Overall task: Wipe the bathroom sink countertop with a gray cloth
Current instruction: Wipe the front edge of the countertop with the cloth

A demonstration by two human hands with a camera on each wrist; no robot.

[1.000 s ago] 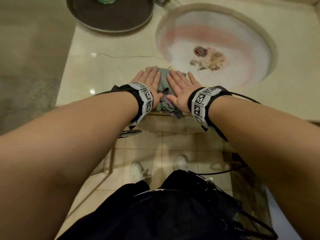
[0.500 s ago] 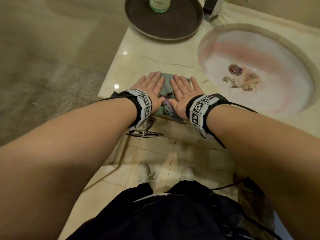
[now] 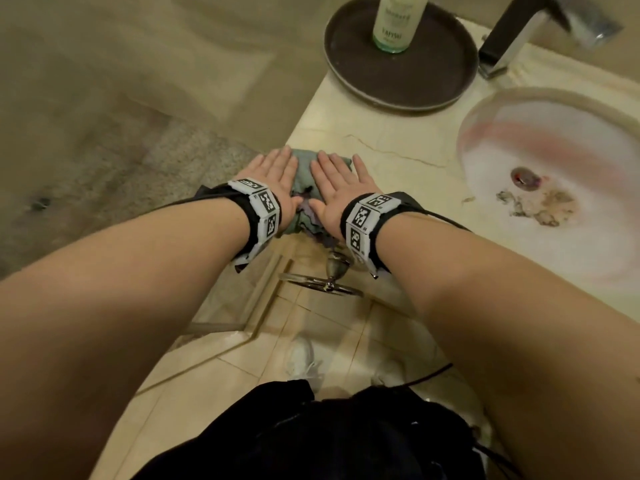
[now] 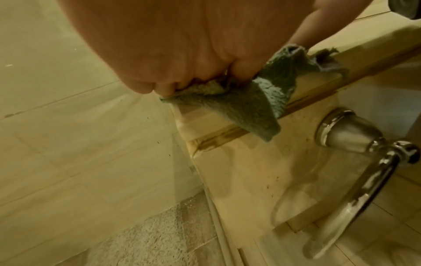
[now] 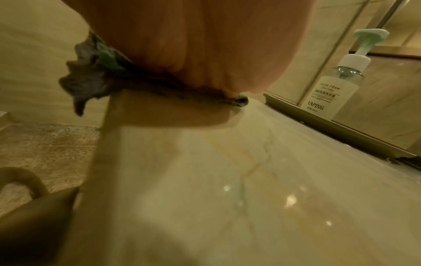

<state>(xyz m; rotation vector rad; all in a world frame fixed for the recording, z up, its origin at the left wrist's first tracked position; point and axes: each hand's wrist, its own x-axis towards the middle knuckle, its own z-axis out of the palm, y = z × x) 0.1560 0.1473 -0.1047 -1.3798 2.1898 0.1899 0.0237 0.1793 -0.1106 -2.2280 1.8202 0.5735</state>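
Both hands lie flat, fingers straight, in the head view: left hand and right hand press one gray cloth at the worktop's left front corner. One basin, one tray, one bottle and one tap show. Since a second ago, hands and cloth have slid left, away from the basin. Left wrist view: the cloth hangs over the worktop edge beneath the palm, above one towel ring. Right wrist view: the cloth lies squashed under the palm, the bottle well apart.
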